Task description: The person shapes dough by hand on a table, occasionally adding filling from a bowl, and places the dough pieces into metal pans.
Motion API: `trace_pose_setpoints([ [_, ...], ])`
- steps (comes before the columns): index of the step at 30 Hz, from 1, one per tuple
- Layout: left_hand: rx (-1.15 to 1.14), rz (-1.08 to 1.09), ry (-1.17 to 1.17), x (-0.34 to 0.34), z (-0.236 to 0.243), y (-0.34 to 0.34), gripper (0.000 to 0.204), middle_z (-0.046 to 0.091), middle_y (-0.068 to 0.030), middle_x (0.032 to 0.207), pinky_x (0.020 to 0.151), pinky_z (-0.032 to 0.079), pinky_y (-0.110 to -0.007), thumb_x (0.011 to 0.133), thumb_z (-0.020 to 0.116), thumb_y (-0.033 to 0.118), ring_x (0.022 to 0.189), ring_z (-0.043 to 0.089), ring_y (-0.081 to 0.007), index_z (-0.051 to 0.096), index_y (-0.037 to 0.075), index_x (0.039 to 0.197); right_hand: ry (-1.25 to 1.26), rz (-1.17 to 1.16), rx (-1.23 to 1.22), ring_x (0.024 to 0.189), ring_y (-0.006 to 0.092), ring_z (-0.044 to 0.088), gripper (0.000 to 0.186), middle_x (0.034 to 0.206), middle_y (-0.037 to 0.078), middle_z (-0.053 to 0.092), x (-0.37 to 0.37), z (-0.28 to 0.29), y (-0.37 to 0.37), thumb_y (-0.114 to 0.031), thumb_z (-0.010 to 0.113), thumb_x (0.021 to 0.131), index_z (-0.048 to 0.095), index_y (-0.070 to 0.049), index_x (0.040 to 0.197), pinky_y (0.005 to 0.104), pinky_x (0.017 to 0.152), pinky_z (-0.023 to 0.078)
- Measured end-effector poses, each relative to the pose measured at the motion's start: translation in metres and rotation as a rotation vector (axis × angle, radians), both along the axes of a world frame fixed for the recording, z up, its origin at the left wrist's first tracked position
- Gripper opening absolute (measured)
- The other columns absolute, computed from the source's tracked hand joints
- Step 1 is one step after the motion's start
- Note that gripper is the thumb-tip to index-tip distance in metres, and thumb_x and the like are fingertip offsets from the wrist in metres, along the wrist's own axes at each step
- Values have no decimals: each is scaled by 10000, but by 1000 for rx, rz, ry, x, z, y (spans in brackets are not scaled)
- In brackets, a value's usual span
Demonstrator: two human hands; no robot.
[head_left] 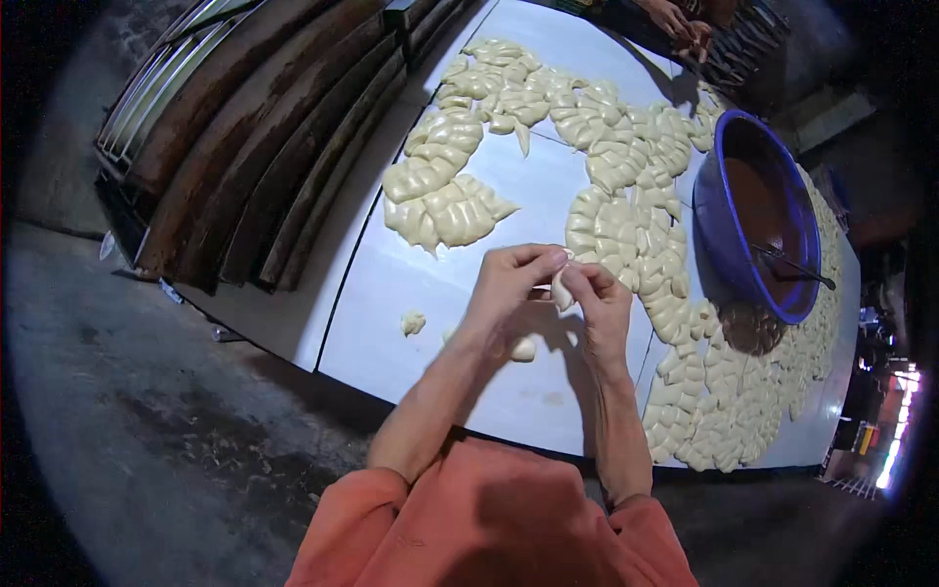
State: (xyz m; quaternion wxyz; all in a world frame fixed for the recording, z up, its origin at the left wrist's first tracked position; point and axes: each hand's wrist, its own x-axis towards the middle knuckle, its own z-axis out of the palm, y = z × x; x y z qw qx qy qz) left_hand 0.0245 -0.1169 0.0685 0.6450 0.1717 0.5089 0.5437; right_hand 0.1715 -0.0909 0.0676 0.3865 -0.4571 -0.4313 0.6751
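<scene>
Just above the white table, both hands meet on one small pale dough piece. My left hand has its thumb and fingers closed on the dough's top edge. My right hand pinches the same piece from the other side. Beneath my wrists lies another lump of dough, partly hidden by my left arm. A small dough scrap sits farther left. Rows of flattened dough pieces overlap beyond and to the right of my hands.
At right stands a blue-purple basin of brown filling, with a dark-handled utensil in it. Long dark trays are stacked at the left. Another person's hands show at the far edge, beside dark slatted racks.
</scene>
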Motion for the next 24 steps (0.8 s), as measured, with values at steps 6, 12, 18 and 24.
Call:
trace_pose_setpoints([
  [6,71,-130,136,-27,10,-5,396,725,-63,1012,747,560,-272,922,736,290,859,676,-127,703,2,1192,-55,105,253,1012,166,619,299,1154,82,646,3,-5,-19,-47,714,878,710,-34,1176,285,887,493],
  [12,211,-96,131,-16,14,-29,297,744,-54,1018,723,579,-255,920,744,177,874,680,-95,724,22,1173,-196,64,768,1064,184,587,271,1263,115,564,12,-19,-7,-22,753,847,700,-38,1112,312,870,497],
  [18,278,-217,352,-11,3,-39,270,734,-68,1030,779,563,-274,970,594,125,893,675,-123,714,7,1180,-246,-82,911,869,193,618,189,962,95,650,-3,-33,-23,-81,737,897,635,-45,1051,336,771,511],
  [24,331,-221,334,-2,1,-57,308,723,-75,1071,792,545,-272,989,608,185,920,661,-124,690,-14,1209,-471,-60,898,622,222,607,237,795,70,652,10,-47,-23,-240,720,935,639,-18,910,356,570,478],
])
